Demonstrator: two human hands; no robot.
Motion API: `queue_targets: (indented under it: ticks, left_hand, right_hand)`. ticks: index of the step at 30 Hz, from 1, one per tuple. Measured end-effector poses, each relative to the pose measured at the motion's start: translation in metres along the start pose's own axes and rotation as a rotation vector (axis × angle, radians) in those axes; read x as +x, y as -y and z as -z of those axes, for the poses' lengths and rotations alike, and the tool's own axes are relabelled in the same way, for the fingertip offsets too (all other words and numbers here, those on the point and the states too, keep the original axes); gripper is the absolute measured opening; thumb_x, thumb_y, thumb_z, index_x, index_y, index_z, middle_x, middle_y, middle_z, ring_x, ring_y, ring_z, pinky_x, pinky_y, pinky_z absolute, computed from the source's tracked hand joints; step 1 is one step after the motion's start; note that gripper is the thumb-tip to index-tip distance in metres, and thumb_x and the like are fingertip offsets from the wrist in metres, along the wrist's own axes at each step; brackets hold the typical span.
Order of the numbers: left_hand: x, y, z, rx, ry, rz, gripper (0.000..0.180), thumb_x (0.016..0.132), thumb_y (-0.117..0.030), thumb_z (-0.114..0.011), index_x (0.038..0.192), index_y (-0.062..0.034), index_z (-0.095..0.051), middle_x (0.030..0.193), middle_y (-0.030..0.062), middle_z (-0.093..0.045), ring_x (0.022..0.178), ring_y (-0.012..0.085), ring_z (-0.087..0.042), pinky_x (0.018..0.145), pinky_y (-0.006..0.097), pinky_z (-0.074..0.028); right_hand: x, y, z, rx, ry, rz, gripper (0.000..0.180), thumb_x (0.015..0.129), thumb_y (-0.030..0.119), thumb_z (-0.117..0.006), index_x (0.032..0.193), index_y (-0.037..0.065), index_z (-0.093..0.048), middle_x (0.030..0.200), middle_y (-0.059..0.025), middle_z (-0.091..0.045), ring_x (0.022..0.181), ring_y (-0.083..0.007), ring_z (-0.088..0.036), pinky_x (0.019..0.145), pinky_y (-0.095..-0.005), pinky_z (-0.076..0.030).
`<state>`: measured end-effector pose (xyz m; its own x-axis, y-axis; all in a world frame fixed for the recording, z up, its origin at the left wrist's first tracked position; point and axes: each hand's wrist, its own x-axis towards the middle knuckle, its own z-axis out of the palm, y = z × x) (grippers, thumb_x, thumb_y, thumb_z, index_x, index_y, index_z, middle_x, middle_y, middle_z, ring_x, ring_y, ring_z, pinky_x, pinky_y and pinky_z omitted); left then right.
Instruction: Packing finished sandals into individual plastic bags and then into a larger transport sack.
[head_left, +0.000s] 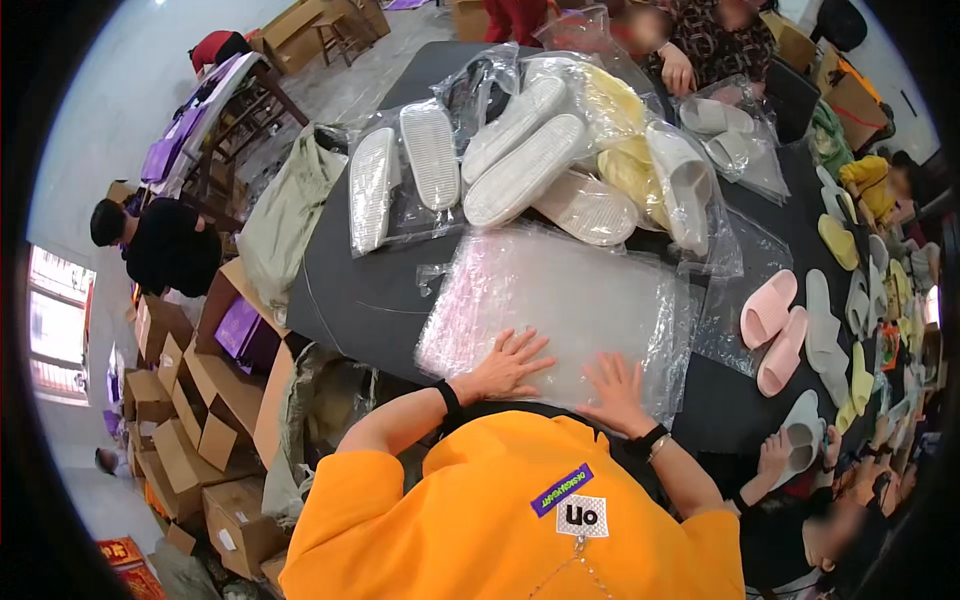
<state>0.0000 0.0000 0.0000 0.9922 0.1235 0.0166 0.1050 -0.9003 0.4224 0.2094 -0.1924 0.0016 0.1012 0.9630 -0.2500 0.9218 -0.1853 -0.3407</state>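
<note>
A flat stack of clear plastic bags [570, 290] lies on the dark table in front of me. My left hand [505, 366] rests on the stack's near left part, fingers spread. Beside it, my right hand [614, 396] lies flat on the near right part with its fingers apart. Neither hand grips anything. Just beyond the bags is a heap of bagged slippers: white slippers [525, 170], a grey-white pair [374, 190] at the left, and a yellow pair [635, 180] partly covered by others.
Unbagged pink slippers [767, 310] and grey slippers [823, 320] sit on the dark table [350, 290] at the right. A co-worker's hands hold a grey slipper [801, 435] nearby. Another person sits across the table. Open cardboard boxes [200, 400] and a pale sack [295, 205] crowd the left side.
</note>
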Motion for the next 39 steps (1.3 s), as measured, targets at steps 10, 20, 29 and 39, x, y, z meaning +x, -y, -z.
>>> queue_targets:
  ticks: [10, 20, 29, 39]
  left_hand:
    - [0.115, 0.105, 0.089, 0.138, -0.561, 0.593, 0.083, 0.068, -0.021, -0.071, 0.137, -0.0133, -0.025, 0.137, 0.0218, -0.029, 0.121, 0.0408, -0.034, 0.095, 0.053, -0.03]
    - [0.15, 0.163, 0.129, -0.019, -0.521, 0.799, 0.064, 0.07, -0.015, -0.063, 0.128, -0.0152, -0.037, 0.119, 0.0203, -0.049, 0.101, 0.0361, -0.053, 0.076, 0.046, -0.046]
    - [0.081, 0.151, 0.214, -1.376, -1.027, 0.329, 0.045, 0.08, -0.02, -0.056, 0.12, -0.0014, -0.045, 0.112, 0.0126, -0.056, 0.1, 0.0242, -0.056, 0.085, 0.036, -0.045]
    - [0.002, -0.013, 0.108, -1.666, 0.166, 0.64, 0.039, 0.088, -0.024, -0.055, 0.122, -0.0053, -0.048, 0.111, 0.0075, -0.056, 0.098, 0.0173, -0.055, 0.084, 0.03, -0.044]
  right_hand:
    - [0.009, 0.007, -0.009, -0.052, 0.038, -0.024, 0.078, 0.071, 0.059, -0.059, 0.137, 0.026, -0.033, 0.148, -0.0103, -0.013, 0.136, -0.0341, -0.007, 0.099, -0.0677, -0.003]
    - [0.009, 0.006, -0.011, 0.014, 0.016, -0.06, 0.08, 0.067, 0.057, -0.064, 0.135, 0.026, -0.036, 0.146, -0.0107, -0.018, 0.135, -0.0348, -0.009, 0.097, -0.0683, -0.002]
    - [0.012, 0.004, -0.016, 0.115, -0.025, -0.051, 0.078, 0.065, 0.056, -0.066, 0.133, 0.029, -0.039, 0.146, -0.0069, -0.02, 0.136, -0.0323, -0.009, 0.097, -0.0691, 0.0]
    - [0.031, -0.018, 0.023, 1.437, -0.047, -0.295, 0.063, 0.086, 0.05, -0.05, 0.135, 0.014, -0.034, 0.133, -0.009, -0.04, 0.114, -0.0245, -0.046, 0.095, -0.0408, -0.034]
